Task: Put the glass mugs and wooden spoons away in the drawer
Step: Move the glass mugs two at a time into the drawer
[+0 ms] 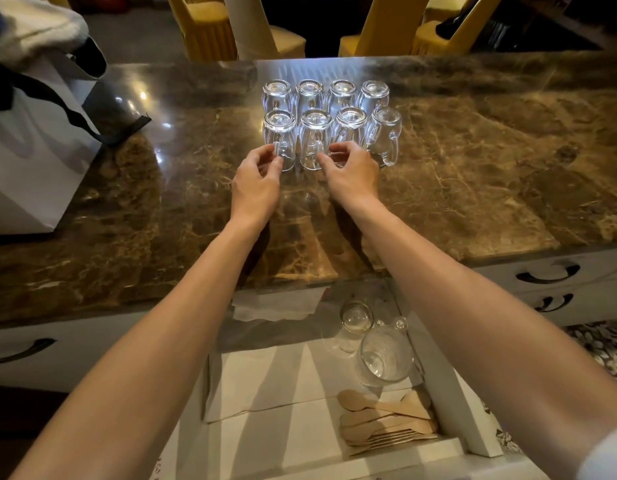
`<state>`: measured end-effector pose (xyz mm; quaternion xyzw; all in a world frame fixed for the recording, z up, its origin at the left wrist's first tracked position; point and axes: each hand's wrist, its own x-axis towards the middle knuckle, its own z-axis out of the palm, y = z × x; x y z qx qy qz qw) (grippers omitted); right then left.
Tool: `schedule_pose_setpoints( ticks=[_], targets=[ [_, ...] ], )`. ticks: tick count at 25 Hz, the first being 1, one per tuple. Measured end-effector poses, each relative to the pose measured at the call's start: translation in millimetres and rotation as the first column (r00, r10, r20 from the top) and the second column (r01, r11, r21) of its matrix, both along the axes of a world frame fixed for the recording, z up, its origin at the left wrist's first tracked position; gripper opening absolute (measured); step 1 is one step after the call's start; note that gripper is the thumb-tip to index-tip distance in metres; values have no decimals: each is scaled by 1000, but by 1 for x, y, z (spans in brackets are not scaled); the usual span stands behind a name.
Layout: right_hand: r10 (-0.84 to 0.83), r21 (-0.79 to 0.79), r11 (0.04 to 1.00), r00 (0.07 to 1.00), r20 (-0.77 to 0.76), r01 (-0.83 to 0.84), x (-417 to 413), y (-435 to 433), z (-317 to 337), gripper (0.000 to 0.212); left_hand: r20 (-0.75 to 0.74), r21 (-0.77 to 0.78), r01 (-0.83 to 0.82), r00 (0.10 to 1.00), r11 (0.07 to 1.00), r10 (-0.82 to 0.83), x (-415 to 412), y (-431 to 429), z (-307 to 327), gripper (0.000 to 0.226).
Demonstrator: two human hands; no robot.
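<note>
Eight clear upturned glass mugs (pixel 341 95) stand in two rows of four, upper centre of frame, on a brown marble countertop (pixel 473 168). Left hand (pixel 257 181) is at the leftmost front-row mug (pixel 280 133), thumb and forefinger curled in a pinch on its handle. Right hand (pixel 354 169) is at the third front-row mug (pixel 351 124), fingers curled close round its lower part; cannot tell if they grip. Bottom centre, open white drawer (pixel 452 403): two more glass mugs (pixel 385 358) lie at its right side, and pale wooden spoons (pixel 386 420) are heaped just below them. White paper bag (pixel 33 161) with dark straps is at the left edge, yellow chairs (pixel 210 29) along the top.
</note>
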<state>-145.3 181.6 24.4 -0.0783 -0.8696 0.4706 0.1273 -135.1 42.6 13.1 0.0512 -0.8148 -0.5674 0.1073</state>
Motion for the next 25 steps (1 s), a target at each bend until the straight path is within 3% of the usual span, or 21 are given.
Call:
schedule_pose_setpoints(
  ticks=[6, 18, 25],
  targets=[
    [-27, 125, 992, 998, 53, 20, -15, -1, -10, 28, 22, 18, -49, 999, 999, 49, -21, -2, -6, 32],
    [-29, 269, 963, 999, -15, 32, -19, -14, -5, 19, -60, -88, -37, 998, 995, 32, -28, 6, -7, 31],
    [6, 289, 957, 1000, -6, -3, -16, -14, -4, 16, -79, -102, -62, 995, 993, 54, -23, 10, -8, 25]
  ],
)
